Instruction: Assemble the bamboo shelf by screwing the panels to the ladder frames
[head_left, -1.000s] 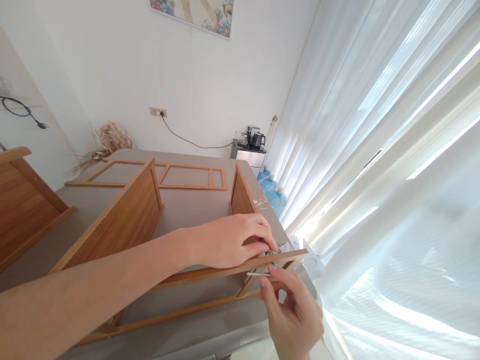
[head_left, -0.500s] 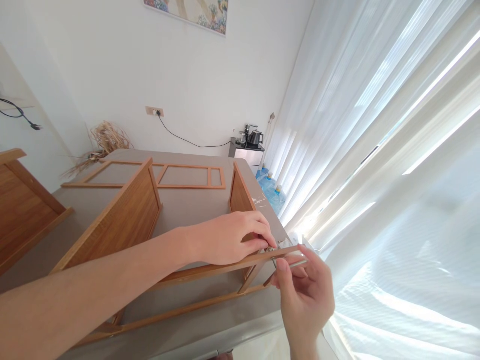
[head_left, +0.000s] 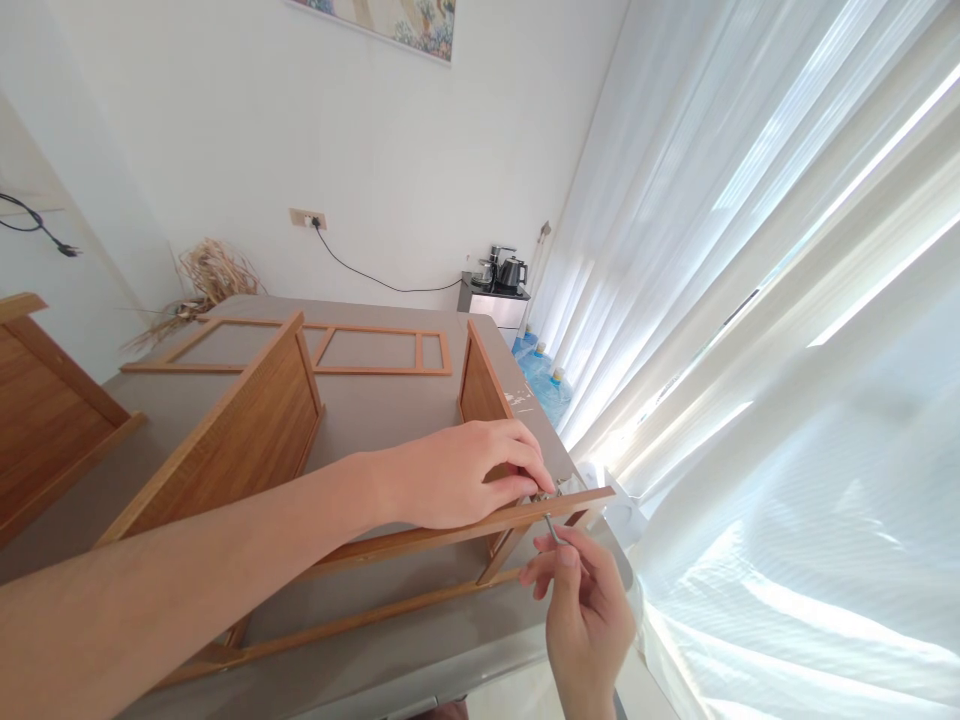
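Note:
My right hand (head_left: 589,610) pinches a bent metal hex key (head_left: 553,530) between thumb and fingers. The key's tip meets the lower side of a wooden rail (head_left: 442,537) near its right end. My left hand (head_left: 487,475) lies over that rail with its fingers curled down at the same spot, steadying it. Small metal pieces show by its fingertips, too small to make out. The rail belongs to a wooden shelf frame with upright panels, a middle one (head_left: 240,440) and a right one (head_left: 480,385), the latter partly behind my left hand.
The frame lies on a grey-brown table (head_left: 375,420). A flat wooden frame (head_left: 375,372) lies at the back, and another wooden panel (head_left: 52,420) stands at the left. Dried stalks (head_left: 214,272), a kettle (head_left: 514,272), water bottles (head_left: 544,375) and a white curtain (head_left: 750,350) surround the table.
My right hand has moved down and left, off the rail's end, and the hex key now points down from the rail. My left hand has stayed in place.

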